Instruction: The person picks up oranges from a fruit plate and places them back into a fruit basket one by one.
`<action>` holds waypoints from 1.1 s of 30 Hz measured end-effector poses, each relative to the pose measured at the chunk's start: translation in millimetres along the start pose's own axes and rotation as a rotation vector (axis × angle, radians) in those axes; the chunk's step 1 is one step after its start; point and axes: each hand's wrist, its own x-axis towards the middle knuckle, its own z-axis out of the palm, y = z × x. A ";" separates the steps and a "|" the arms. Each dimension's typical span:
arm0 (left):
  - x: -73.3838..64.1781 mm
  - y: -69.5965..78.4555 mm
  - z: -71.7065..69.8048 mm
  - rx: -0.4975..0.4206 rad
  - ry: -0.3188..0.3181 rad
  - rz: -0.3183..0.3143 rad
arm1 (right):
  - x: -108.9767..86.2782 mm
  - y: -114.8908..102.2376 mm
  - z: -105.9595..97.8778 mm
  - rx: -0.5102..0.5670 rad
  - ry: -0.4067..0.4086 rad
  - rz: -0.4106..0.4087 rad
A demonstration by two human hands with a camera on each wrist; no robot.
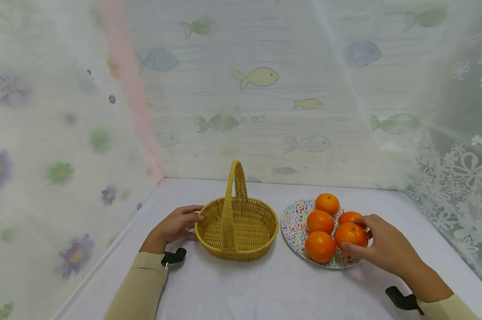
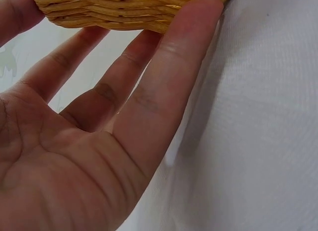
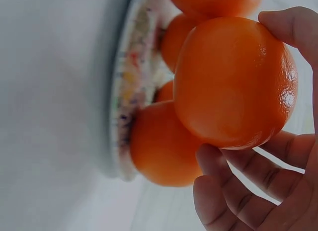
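Note:
My right hand [image 1: 389, 244] grips an orange [image 1: 351, 234] at the right side of the plate, thumb at its near side and fingers at its far side. In the right wrist view that orange [image 3: 233, 82] fills the space by the fingertips, overlapping others behind it. Several more oranges [image 1: 320, 246] lie on the round, colourfully patterned plate [image 1: 295, 222]. My left hand [image 1: 177, 226] touches the left side of a yellow woven basket [image 1: 249, 222] with an arched handle. In the left wrist view, extended fingers [image 2: 154, 92] rest against the basket's woven wall [image 2: 109, 12].
A white cloth [image 1: 241, 289] covers the table. Behind stands a sheer curtain printed with fish [image 1: 261, 76]; floral curtains hang at the left [image 1: 61, 173] and right [image 1: 465, 209]. The basket stands left of the plate, a narrow gap between them.

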 end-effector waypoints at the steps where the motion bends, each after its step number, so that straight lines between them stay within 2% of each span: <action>1: 0.0 0.2 -0.1 -0.003 -0.001 -0.002 | 1.3 -0.7 -1.6 0.000 0.005 0.002; 12: 1.4 -3.3 -4.1 -0.011 -0.020 0.014 | 17.3 -15.5 -11.9 0.030 0.071 -0.027; 21: 0.6 -5.9 -3.1 -0.030 -0.006 0.007 | 28.0 -29.0 -18.6 0.086 0.071 -0.063; 28: 1.5 -7.0 -2.7 -0.039 0.001 0.004 | 40.3 -40.8 -20.2 0.093 0.118 -0.134; 33: 1.7 -6.4 -3.0 -0.046 -0.005 0.005 | 50.0 -52.7 -20.2 0.129 0.112 -0.174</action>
